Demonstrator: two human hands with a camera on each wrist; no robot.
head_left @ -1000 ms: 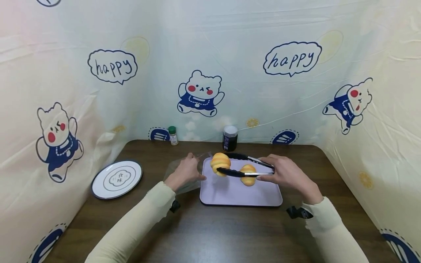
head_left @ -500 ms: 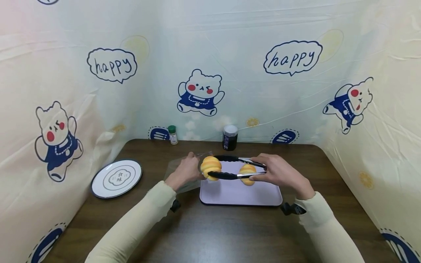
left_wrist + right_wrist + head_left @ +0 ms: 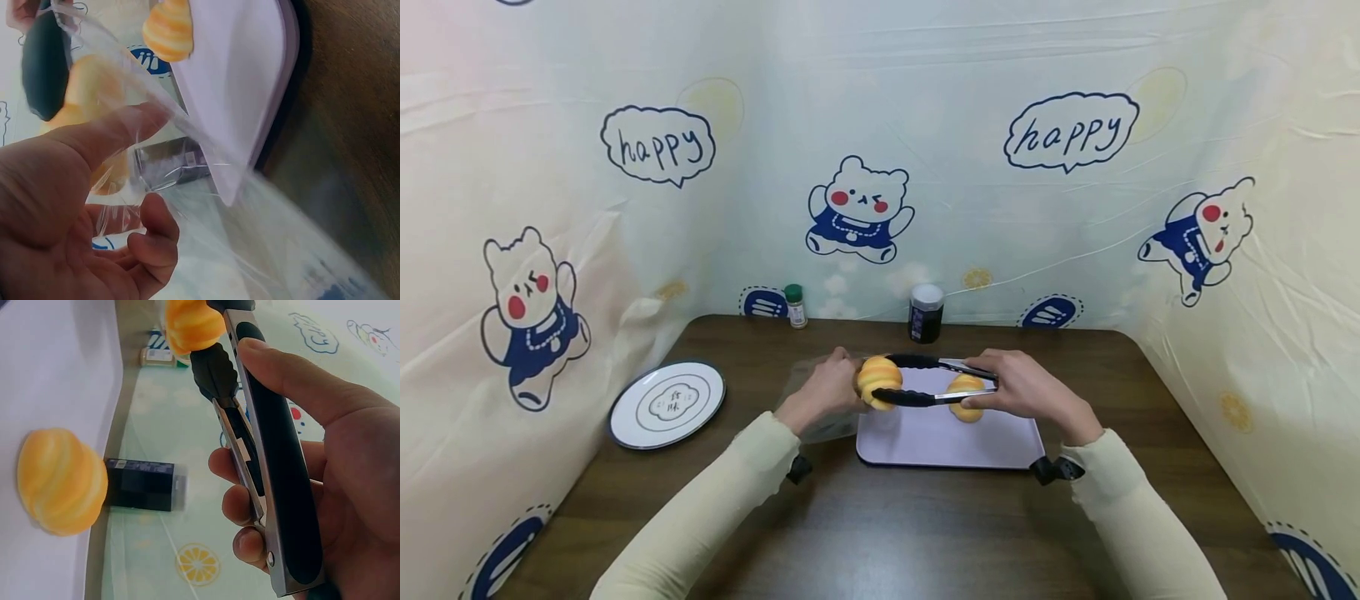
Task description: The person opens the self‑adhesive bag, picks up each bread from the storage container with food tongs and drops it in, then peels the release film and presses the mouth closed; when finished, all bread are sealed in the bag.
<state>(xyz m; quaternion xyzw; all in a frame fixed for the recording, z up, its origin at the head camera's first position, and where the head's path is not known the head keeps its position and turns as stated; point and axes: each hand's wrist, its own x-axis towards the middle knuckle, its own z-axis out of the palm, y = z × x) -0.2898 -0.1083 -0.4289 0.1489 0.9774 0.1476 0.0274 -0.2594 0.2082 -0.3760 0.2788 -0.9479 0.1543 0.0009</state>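
Observation:
My right hand [image 3: 1026, 383] grips black-and-silver tongs [image 3: 272, 450] by their handles. Between the black tong tips is a yellow-orange bread roll [image 3: 878, 382], raised above the left end of the lilac tray [image 3: 940, 446]. My left hand [image 3: 831, 385] holds a clear plastic bag [image 3: 262, 206] at its mouth, thumb and fingers spread apart with the fingers curled. In the left wrist view the held roll shows blurred through the film, at the bag's mouth; how far inside it is, I cannot tell. A second bread roll [image 3: 62, 481] lies on the tray.
At the left stands a white plate [image 3: 667, 406] with a dark rim. Near the table's back edge are a small green-capped shaker [image 3: 795, 307] and a dark jar [image 3: 926, 313] with a pale lid. A printed cloth [image 3: 955, 208] hangs around the wooden table [image 3: 880, 533].
My right hand has moved left with the tongs, bringing the roll from over the tray to the bag beside my left hand. My left hand has stayed nearly still.

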